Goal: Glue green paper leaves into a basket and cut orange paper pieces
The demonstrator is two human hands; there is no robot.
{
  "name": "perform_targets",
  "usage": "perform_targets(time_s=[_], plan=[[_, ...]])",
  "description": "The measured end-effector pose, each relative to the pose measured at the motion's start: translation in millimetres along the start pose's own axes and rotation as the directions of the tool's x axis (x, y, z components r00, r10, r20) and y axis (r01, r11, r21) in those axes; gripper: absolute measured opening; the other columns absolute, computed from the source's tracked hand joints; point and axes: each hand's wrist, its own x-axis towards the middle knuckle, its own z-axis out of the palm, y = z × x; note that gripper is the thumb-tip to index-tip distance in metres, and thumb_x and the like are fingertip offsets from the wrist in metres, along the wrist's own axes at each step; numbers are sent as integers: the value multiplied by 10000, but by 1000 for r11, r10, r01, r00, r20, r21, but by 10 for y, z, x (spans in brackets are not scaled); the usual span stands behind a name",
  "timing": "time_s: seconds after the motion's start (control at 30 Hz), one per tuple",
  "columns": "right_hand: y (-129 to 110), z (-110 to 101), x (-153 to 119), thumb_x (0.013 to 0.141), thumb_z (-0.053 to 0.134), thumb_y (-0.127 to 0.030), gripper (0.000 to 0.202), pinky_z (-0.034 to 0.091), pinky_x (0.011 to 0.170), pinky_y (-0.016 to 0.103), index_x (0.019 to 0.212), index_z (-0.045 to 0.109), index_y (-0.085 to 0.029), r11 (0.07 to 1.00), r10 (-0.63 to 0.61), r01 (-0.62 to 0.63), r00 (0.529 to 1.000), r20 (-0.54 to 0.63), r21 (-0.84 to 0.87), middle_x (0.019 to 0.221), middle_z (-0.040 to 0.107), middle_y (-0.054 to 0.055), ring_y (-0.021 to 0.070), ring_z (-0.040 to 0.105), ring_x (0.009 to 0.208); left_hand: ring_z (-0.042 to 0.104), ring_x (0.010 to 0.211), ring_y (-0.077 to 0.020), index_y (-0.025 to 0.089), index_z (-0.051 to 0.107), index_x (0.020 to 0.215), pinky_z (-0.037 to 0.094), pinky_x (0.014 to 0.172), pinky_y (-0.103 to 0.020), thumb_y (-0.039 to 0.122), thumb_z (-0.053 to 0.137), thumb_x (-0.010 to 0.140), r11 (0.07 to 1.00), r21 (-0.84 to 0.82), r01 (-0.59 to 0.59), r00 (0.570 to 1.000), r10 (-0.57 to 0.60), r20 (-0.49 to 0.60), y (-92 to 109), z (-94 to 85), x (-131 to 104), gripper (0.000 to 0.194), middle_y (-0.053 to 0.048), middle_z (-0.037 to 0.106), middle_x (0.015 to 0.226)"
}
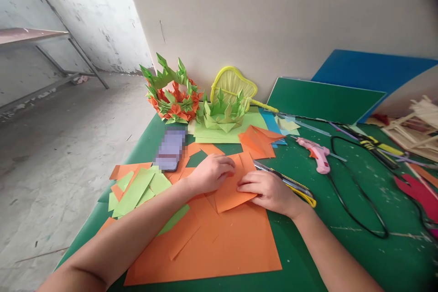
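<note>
A piece of orange paper (227,195) stands at a slant between my hands, above a larger orange sheet (239,253). My left hand (211,172) is at its upper left side, fingers curled inward and closed on it. From the right, my right hand (268,190) grips the same piece, with the thumb below and the fingers across its face. A utility knife (287,180) lies just beyond my right hand. Folded orange paper (258,141) rests a little farther back. Loose green strips (135,194) are spread left of my left forearm.
A phone (171,148), a green paper crown (224,116) and an orange-and-green folded paper piece (174,100) stand toward the back. On the right are a pink glue gun (318,153) with a looping cord, pliers (379,148) and wooden sticks (417,127). The green table (297,255) ends at the left.
</note>
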Motion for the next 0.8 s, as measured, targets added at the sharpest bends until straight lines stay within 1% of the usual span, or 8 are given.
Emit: perform_targets(time_s=[0.07,0.13,0.23,0.37,0.53,0.63,0.73,0.8], plan=[[-19,-40,-9,834,647,-265,164,513,832,332,972,729,-234,998,34,-34,999,-7,47,1013,718,56,201,650,920,631,980,-194,194,680,969,432,893,-340,125,489,864,1000,6,-1,1000,1,16,15,-16,-8,229,-60,682,1099],[-31,-61,-13,824,671,-350,165,516,826,331,923,739,-237,996,57,-55,998,-24,74,995,724,56,203,658,906,612,1037,-208,201,667,1032,415,930,-361,169,513,877,1000,12,17,1000,-17,25,14,-39,-11,221,-62,669,1151],[-24,-53,-7,876,608,-323,158,507,817,343,860,741,-239,997,59,-56,997,-57,57,970,721,59,199,648,892,596,1051,-210,207,656,1053,410,941,-365,221,534,895,1000,-12,28,999,-28,26,-20,-78,0,200,-63,660,1174],[12,-11,5,904,570,-294,192,484,774,339,807,721,-224,996,79,-75,992,-93,48,861,703,51,183,623,816,607,930,-178,188,661,932,436,869,-319,210,508,915,993,-116,-18,999,23,45,-67,-111,25,155,-72,682,1003],[32,49,27,896,585,-363,216,459,720,308,774,684,-214,976,209,-198,969,-133,88,786,677,34,165,599,747,593,846,-156,174,646,883,457,782,-270,200,469,926,962,-272,-14,991,49,122,-62,-127,25,183,-66,655,889],[41,99,51,867,615,-410,228,432,654,298,756,650,-215,954,298,-296,936,-187,43,696,642,18,168,565,689,598,835,-153,177,643,896,467,774,-273,276,452,942,931,-352,95,986,-38,165,-58,-148,20,220,-62,658,893],[57,148,70,874,605,-410,235,413,624,290,747,633,-214,945,324,-326,923,-208,23,681,634,15,165,551,665,618,825,-143,178,609,986,490,771,-274,365,312,991,824,-489,288,954,-203,220,-68,-166,13,351,-58,671,920],[65,173,82,890,580,-406,243,409,623,289,754,632,-213,945,324,-327,919,-226,25,700,646,22,165,551,662,627,836,-143,179,573,1053,501,772,-277,414,310,988,759,-548,351,935,-257,243,-75,-164,7,359,-60,674,936]])
